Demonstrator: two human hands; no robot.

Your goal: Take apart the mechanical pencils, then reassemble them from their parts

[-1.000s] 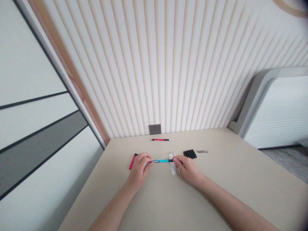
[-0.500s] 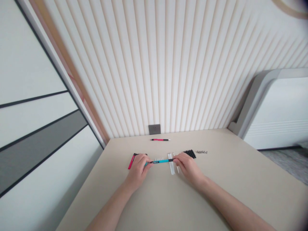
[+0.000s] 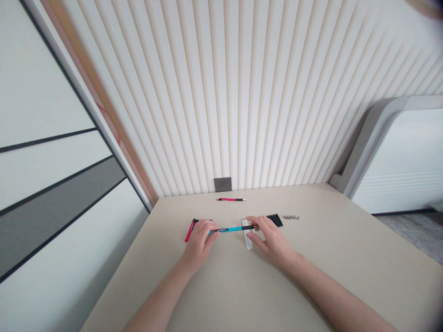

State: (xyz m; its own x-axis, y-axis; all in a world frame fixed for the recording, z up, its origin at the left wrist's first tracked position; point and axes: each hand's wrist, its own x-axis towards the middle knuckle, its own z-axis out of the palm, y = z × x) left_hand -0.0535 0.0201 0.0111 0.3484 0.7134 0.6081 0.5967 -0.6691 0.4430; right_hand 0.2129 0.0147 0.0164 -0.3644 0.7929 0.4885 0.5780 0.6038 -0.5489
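Crosswise, left hand (image 3: 200,242) and right hand (image 3: 272,242) grip a teal pen (image 3: 230,229), black end right

Left hand (image 3: 199,242) curling its fingers inward, right hand (image 3: 272,242) pinching with fingers spread, left forearm (image 3: 159,299) and right forearm (image 3: 341,295) slanting toward each other

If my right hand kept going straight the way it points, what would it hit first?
Your right hand would likely meet the white sticks first, right beside the teal pen it pinches, though depth is unclear.
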